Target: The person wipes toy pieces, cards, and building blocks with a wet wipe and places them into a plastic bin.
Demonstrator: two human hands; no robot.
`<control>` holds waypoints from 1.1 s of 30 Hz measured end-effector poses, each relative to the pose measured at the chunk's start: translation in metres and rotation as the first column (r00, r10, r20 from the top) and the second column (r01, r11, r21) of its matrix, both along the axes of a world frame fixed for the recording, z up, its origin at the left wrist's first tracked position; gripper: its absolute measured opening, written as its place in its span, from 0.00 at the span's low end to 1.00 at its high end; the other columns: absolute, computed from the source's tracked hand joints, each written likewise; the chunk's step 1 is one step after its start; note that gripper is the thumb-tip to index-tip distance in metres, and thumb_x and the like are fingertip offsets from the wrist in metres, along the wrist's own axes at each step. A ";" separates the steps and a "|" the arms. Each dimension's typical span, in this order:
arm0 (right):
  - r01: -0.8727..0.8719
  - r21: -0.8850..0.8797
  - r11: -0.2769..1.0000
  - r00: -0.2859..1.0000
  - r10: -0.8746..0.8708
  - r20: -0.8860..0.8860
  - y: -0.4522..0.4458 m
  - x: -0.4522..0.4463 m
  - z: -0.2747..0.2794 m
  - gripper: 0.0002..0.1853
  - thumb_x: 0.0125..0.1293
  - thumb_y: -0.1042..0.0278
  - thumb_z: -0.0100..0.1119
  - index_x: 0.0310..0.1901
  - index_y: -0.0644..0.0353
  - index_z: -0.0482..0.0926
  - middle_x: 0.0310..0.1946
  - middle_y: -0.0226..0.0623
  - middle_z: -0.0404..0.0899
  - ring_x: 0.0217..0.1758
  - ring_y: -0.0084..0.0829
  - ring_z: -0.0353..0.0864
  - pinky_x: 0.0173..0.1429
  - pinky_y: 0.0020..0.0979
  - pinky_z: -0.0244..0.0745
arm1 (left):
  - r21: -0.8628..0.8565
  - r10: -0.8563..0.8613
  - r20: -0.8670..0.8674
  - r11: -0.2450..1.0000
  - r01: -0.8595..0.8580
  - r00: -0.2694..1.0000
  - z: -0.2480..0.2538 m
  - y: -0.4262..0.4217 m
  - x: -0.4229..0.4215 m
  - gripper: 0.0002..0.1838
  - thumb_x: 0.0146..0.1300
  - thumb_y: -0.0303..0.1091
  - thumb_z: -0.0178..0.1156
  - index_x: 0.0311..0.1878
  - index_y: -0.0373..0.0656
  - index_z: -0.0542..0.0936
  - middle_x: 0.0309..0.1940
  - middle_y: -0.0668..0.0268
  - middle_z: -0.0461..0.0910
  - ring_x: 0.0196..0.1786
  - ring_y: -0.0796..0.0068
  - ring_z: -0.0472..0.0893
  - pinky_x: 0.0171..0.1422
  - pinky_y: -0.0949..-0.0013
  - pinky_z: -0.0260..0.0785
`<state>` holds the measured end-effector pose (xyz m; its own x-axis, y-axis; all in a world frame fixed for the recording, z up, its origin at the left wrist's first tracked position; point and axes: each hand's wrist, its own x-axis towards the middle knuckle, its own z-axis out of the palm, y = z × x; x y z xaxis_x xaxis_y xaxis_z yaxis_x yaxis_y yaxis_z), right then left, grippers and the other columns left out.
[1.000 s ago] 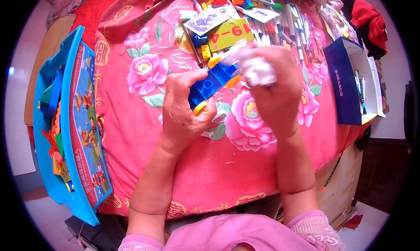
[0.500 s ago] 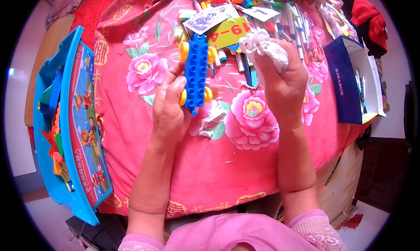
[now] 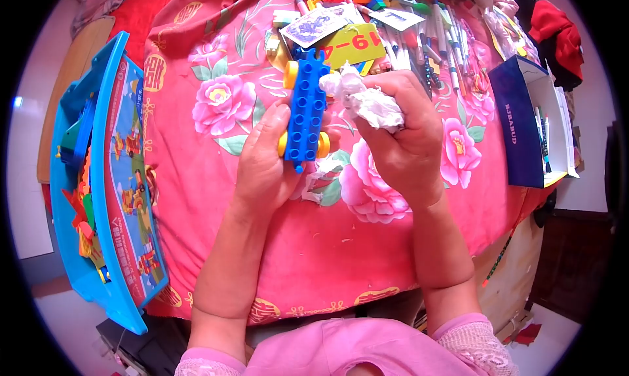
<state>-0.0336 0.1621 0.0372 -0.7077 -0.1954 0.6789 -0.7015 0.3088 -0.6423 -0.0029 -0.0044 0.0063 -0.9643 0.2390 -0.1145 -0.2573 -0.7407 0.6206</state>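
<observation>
A blue toy car base (image 3: 306,114) with studs on top and yellow wheels is gripped by my left hand (image 3: 265,156), its length pointing away from me. My right hand (image 3: 413,133) is closed on a crumpled white tissue (image 3: 370,101). The tissue's left end reaches the car base's right side near the far wheel, which it partly covers; whether they touch I cannot tell. Some torn bits of white tissue (image 3: 318,179) lie on the cloth just beyond my left wrist.
A red flowered cloth (image 3: 314,258) covers the table. Pens (image 3: 452,48), cards (image 3: 314,23) and a yellow sign (image 3: 354,45) are heaped at the back. At left stands a blue bin (image 3: 98,179) of toy blocks; at right, a dark blue box (image 3: 524,127).
My right hand has moved left and slightly nearer me, bringing the tissue up to the car base. My left hand and the car base have shifted a little to the right.
</observation>
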 end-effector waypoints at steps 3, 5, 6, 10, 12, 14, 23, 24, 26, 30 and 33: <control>0.085 0.078 0.993 0.996 -0.087 0.023 -0.010 0.006 -0.002 0.21 0.45 0.83 0.60 0.44 0.59 0.74 0.34 0.39 0.74 0.35 0.42 0.77 0.36 0.35 0.73 | 0.012 0.055 -0.031 0.998 -0.054 0.998 0.006 0.010 0.005 0.18 0.70 0.38 0.39 0.54 0.36 0.67 0.42 0.57 0.76 0.43 0.68 0.78 0.52 0.65 0.71; 0.028 0.281 0.959 0.999 -0.040 0.036 -0.013 0.013 -0.001 0.16 0.46 0.78 0.60 0.40 0.59 0.71 0.33 0.38 0.72 0.33 0.42 0.77 0.33 0.38 0.73 | -0.034 0.180 0.055 0.983 -0.179 0.982 0.008 0.017 0.004 0.18 0.70 0.39 0.37 0.54 0.36 0.67 0.43 0.57 0.75 0.43 0.69 0.78 0.51 0.66 0.70; -0.026 0.381 0.924 0.996 -0.008 0.088 -0.015 0.020 0.002 0.13 0.47 0.76 0.59 0.37 0.59 0.70 0.31 0.38 0.71 0.32 0.42 0.77 0.32 0.38 0.73 | -0.061 0.246 0.094 0.969 -0.241 0.965 0.008 0.018 0.002 0.19 0.71 0.39 0.36 0.54 0.36 0.67 0.43 0.58 0.75 0.43 0.70 0.78 0.51 0.66 0.70; -0.453 0.502 0.737 0.871 0.246 0.426 -0.021 0.040 0.014 0.16 0.45 0.79 0.60 0.38 0.55 0.75 0.33 0.39 0.75 0.34 0.41 0.77 0.32 0.36 0.72 | -0.204 0.144 0.104 0.971 -0.121 0.984 0.006 -0.004 -0.002 0.21 0.71 0.42 0.33 0.51 0.35 0.69 0.39 0.58 0.77 0.42 0.70 0.78 0.48 0.67 0.71; -0.401 0.299 0.866 0.901 0.313 0.300 -0.019 0.034 0.010 0.18 0.45 0.81 0.60 0.41 0.57 0.74 0.33 0.39 0.75 0.33 0.38 0.77 0.34 0.32 0.72 | -0.006 0.066 0.120 0.998 -0.065 0.991 0.003 -0.008 -0.003 0.21 0.71 0.42 0.35 0.52 0.35 0.70 0.41 0.56 0.77 0.44 0.68 0.78 0.52 0.64 0.70; -0.290 0.103 0.951 0.947 0.270 0.177 -0.013 0.021 0.007 0.19 0.46 0.85 0.60 0.43 0.61 0.74 0.34 0.39 0.74 0.34 0.34 0.77 0.38 0.28 0.71 | 0.232 -0.011 0.167 0.972 -0.029 0.986 -0.001 -0.006 -0.005 0.21 0.71 0.42 0.36 0.52 0.35 0.69 0.42 0.55 0.77 0.45 0.67 0.78 0.55 0.64 0.69; -0.337 0.247 0.908 0.930 0.280 0.240 -0.013 0.026 0.010 0.17 0.43 0.79 0.62 0.38 0.58 0.74 0.31 0.39 0.74 0.35 0.44 0.76 0.40 0.38 0.73 | 0.161 -0.035 0.128 0.987 0.014 0.991 -0.005 -0.007 -0.007 0.22 0.70 0.42 0.38 0.52 0.32 0.70 0.45 0.52 0.77 0.48 0.64 0.78 0.57 0.60 0.68; -0.383 0.144 0.912 0.910 0.346 0.230 -0.011 0.023 0.010 0.17 0.42 0.79 0.63 0.38 0.58 0.74 0.31 0.39 0.74 0.35 0.44 0.76 0.40 0.38 0.73 | 0.196 -0.030 0.137 0.981 0.002 0.990 -0.002 -0.008 -0.007 0.22 0.70 0.42 0.38 0.52 0.32 0.69 0.45 0.52 0.77 0.49 0.62 0.78 0.59 0.60 0.68; -0.177 0.030 0.984 0.958 0.166 0.232 -0.008 0.017 0.008 0.15 0.44 0.80 0.63 0.38 0.60 0.75 0.32 0.40 0.75 0.35 0.42 0.76 0.39 0.33 0.71 | 0.413 -0.039 0.178 0.910 -0.039 0.983 -0.009 -0.013 -0.007 0.21 0.70 0.42 0.41 0.54 0.33 0.68 0.44 0.53 0.77 0.50 0.61 0.77 0.60 0.58 0.66; -0.072 0.143 0.987 0.980 0.044 0.192 -0.009 0.013 0.002 0.15 0.45 0.79 0.62 0.37 0.58 0.75 0.32 0.39 0.75 0.38 0.41 0.76 0.39 0.34 0.72 | 0.448 -0.081 0.156 0.894 0.003 0.984 -0.007 -0.011 -0.007 0.20 0.69 0.42 0.43 0.54 0.36 0.69 0.42 0.56 0.78 0.47 0.63 0.78 0.57 0.58 0.69; -0.462 0.222 0.859 0.865 0.380 0.327 -0.009 0.021 0.011 0.12 0.49 0.80 0.62 0.37 0.60 0.77 0.31 0.37 0.77 0.33 0.34 0.78 0.38 0.31 0.71 | 0.416 -0.104 0.102 0.908 0.052 0.989 -0.012 -0.014 -0.010 0.20 0.69 0.43 0.44 0.53 0.36 0.69 0.43 0.56 0.78 0.48 0.64 0.77 0.56 0.59 0.69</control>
